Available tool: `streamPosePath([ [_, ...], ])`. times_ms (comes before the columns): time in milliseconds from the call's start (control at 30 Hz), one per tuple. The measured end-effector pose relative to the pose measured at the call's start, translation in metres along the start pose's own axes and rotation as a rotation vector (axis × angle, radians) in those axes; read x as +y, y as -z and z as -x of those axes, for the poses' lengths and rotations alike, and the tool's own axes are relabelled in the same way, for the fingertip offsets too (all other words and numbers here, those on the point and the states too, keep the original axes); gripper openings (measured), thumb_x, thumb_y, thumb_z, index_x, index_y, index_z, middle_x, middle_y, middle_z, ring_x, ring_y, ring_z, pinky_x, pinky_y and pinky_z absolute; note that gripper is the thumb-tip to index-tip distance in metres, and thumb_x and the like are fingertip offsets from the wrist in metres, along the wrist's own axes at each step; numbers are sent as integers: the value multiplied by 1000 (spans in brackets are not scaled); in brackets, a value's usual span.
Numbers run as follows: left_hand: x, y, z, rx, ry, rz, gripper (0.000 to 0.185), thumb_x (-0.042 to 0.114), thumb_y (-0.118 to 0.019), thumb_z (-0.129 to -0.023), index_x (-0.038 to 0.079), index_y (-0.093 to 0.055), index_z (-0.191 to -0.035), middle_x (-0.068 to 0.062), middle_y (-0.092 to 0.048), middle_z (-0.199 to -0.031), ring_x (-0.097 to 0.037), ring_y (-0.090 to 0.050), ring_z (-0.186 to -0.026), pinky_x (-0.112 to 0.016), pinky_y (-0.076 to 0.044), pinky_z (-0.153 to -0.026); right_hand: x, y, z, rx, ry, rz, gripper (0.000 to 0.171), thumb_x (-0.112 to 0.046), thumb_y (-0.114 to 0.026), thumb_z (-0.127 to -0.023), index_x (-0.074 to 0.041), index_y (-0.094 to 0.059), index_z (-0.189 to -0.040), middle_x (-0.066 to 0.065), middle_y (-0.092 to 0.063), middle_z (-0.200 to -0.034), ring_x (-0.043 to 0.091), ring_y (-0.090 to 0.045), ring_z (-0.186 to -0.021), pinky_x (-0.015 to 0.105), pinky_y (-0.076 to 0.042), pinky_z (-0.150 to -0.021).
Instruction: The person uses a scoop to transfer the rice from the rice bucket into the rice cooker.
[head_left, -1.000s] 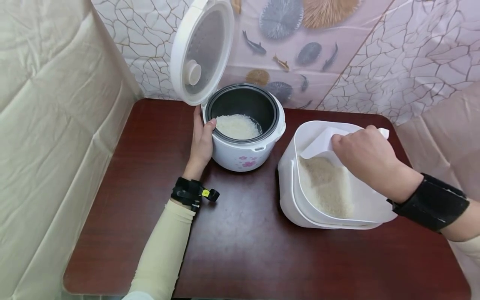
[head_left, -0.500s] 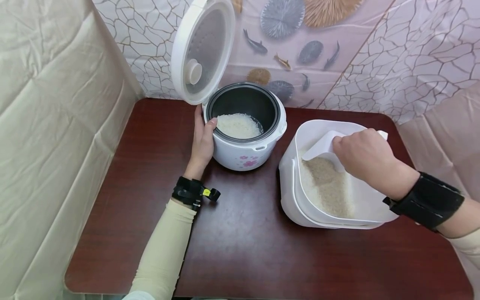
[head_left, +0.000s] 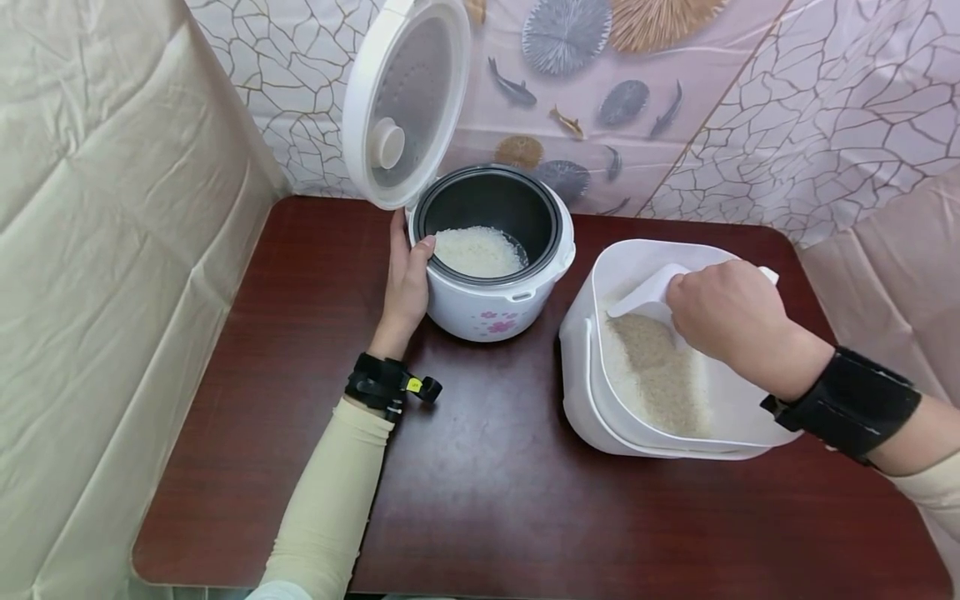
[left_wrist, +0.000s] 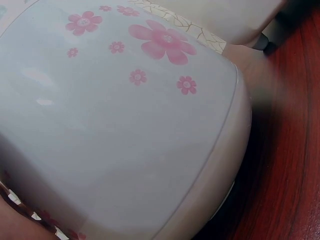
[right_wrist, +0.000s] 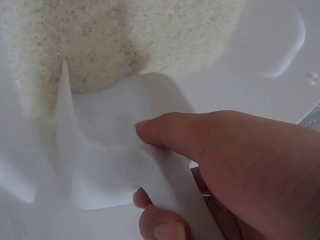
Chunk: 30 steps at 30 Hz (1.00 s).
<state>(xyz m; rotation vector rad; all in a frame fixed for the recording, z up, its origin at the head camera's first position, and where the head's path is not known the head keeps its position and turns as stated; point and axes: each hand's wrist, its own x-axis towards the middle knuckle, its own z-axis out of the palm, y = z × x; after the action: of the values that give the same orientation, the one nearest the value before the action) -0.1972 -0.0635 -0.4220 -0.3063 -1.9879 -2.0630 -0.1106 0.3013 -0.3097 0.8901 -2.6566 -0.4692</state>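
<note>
At the back of the table stands a white rice cooker [head_left: 480,317] with pink flowers, its lid [head_left: 408,108] raised. White rice [head_left: 480,252] lies inside its dark inner pot [head_left: 495,200]. My left hand [head_left: 405,283] grips the cooker's left side, thumb at the rim and fingers along the wall. In the left wrist view the flowered cooker wall [left_wrist: 125,125] fills most of the picture. My right hand [head_left: 731,317] holds a white scoop [right_wrist: 110,165] by its handle, inside a white rice bin [head_left: 577,383]. The scoop's mouth meets the loose rice [right_wrist: 100,40]; its bowl shows no rice.
The dark red table [head_left: 480,500] extends in front of the cooker and bin. A patterned cloth wall [head_left: 570,150] stands close behind them. Pale padded covers [head_left: 112,250] flank the left side, and others the right. The bin stands to the cooker's right.
My right hand and the scoop have sunk slightly in the bin. My left hand stays on the rice cooker, which has not visibly moved. The head view has shifted a little.
</note>
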Motion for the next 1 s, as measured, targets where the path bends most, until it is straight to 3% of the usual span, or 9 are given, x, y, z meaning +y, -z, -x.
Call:
streamPosePath([
  [133, 13, -1, 4, -2, 7, 12, 75, 21, -45, -100, -2, -16, -166, -19, -27, -170, -21, -31, -153, -30, -22, -123, -1, 4, -3, -97, -25, -11, 48, 8, -62, -77, -16, -28, -53, -5, -18, -55, 16, -21, -53, 35, -24, -42],
  [300, 12, 0, 4, -7, 3, 19, 77, 23, -45, -99, -3, -16, -166, -19, -28, -169, -19, -33, -152, -30, -23, -123, 5, 8, -9, -340, -62, -18, 41, -3, -65, -80, -16, -41, -50, -3, -31, -51, 18, -29, -52, 36, -27, -45],
  [533, -22, 1, -6, 10, -16, 12, 80, 31, -46, -98, 4, -16, -168, -14, -29, -170, -17, -33, -152, -31, -23, -123, 18, 5, -19, -555, -68, -42, 28, -18, -69, -84, -18, -53, -61, -1, -47, -57, 20, -44, -55, 42, -38, -48],
  [733, -31, 1, -8, 19, -30, 8, 82, 38, -47, -97, 9, -19, -168, -6, -32, -169, -13, -34, -151, -30, -24, -123, 27, 2, -25, -642, -81, -77, 23, -24, -69, -85, -19, -56, -67, 0, -51, -64, 21, -49, -61, 47, -41, -50],
  [1000, -29, 2, -11, 7, -46, 31, 81, 38, -47, -97, 11, -19, -168, -3, -33, -168, -11, -35, -150, -30, -25, -123, 31, -1, -27, -652, -101, -97, 20, -25, -67, -84, -20, -56, -68, 0, -51, -65, 21, -48, -62, 47, -40, -50],
])
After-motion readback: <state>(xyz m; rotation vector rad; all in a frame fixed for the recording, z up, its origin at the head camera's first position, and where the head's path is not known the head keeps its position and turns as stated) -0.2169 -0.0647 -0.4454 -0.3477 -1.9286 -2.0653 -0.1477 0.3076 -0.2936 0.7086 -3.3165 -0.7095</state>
